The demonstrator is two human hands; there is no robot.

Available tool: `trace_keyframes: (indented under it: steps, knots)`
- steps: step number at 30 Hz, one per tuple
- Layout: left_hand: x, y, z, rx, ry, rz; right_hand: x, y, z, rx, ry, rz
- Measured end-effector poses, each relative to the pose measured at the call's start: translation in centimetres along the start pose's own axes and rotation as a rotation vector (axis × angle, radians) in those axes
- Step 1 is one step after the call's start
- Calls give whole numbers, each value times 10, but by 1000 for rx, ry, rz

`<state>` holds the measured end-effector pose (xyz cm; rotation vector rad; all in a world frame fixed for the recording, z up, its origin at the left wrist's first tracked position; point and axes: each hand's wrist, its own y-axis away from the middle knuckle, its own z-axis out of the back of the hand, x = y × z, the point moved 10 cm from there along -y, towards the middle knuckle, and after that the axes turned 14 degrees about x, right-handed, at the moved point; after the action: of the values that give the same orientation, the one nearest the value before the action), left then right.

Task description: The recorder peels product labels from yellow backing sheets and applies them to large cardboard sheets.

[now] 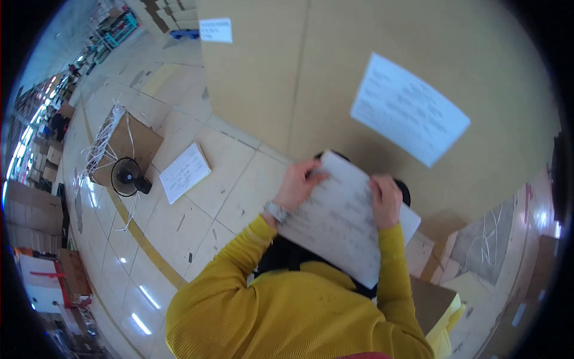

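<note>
Tiled floor point(233, 152) stretches left of a big carton point(257, 78) that already bears 2 papers, a large white sheet point(412, 110) and a small label point(216, 30). Over my lap, my left hand point(297, 184) and right hand point(386, 200) pinch printed sheets point(335, 218), seemingly unattached; a paper stack point(185, 173) lies untouched.

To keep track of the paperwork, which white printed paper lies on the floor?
The paper stack near the black fan; the left hand and right hand hold other papers, and two sheets are on the large carton.
</note>
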<state>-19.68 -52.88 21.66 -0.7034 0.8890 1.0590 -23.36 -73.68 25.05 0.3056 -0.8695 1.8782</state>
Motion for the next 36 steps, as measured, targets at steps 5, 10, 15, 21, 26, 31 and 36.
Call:
trace_keyframes:
  steps: [5,10,15,21,26,31,36]
  knots:
    - [-58,-17,29,-348,-425,-412,1,-31,10,-36,-47,-42]
    - [-43,-29,15,-162,-82,-56,14,-55,6,24,-209,-38]
    - [-28,-23,-1,-224,215,-210,37,-60,0,-42,-121,82]
    - [-142,-31,14,-157,-77,-510,30,-57,44,-9,-482,-111]
    - [-218,-31,26,-51,-469,-589,57,-74,88,-114,-547,5]
    - [-224,-48,11,153,-527,-650,39,-63,91,-80,-547,-22]
    - [-183,-59,-25,459,-477,-596,6,-31,47,-23,-959,-229]
